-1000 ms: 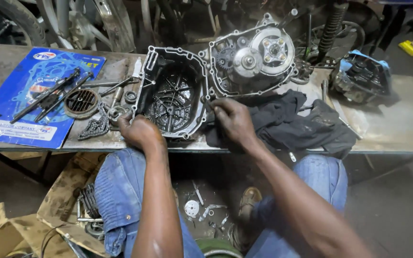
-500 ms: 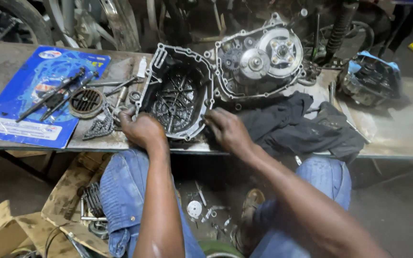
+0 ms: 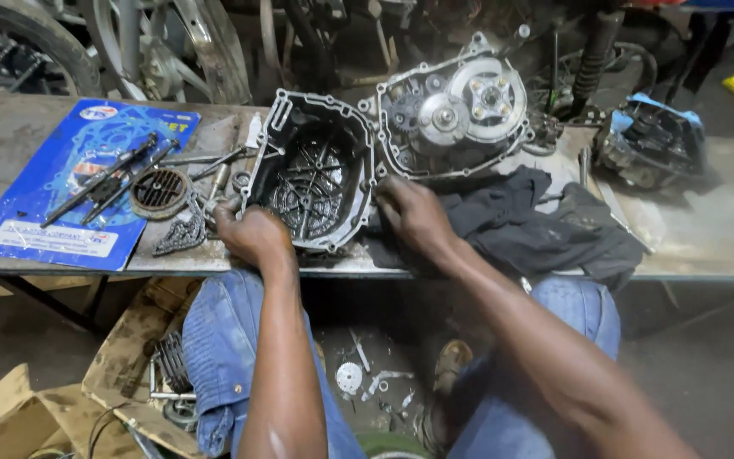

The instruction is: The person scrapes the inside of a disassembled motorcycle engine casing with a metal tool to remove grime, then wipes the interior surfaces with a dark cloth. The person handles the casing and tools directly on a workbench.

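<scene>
A dark engine side cover (image 3: 312, 174) lies open side up on the metal workbench (image 3: 715, 229). My left hand (image 3: 252, 231) grips the cover's near left edge. My right hand (image 3: 409, 212) rests at its right rim, fingers curled there; whether it pinches a small tool is hidden. Just behind the cover stands the engine crankcase (image 3: 456, 106) with its clutch and gears exposed. A black rag (image 3: 528, 221) lies under and to the right of my right hand.
A blue gasket packet (image 3: 70, 183) with rods on it lies at left, beside a round finned part (image 3: 159, 189) and a chain (image 3: 180, 234). A cylinder head (image 3: 652, 140) sits at right. Motorcycle wheels stand behind. Cardboard and small parts litter the floor by my knees.
My right hand has shifted slightly up along the cover's right rim. My left hand has stayed on the left edge. The view has drifted a little.
</scene>
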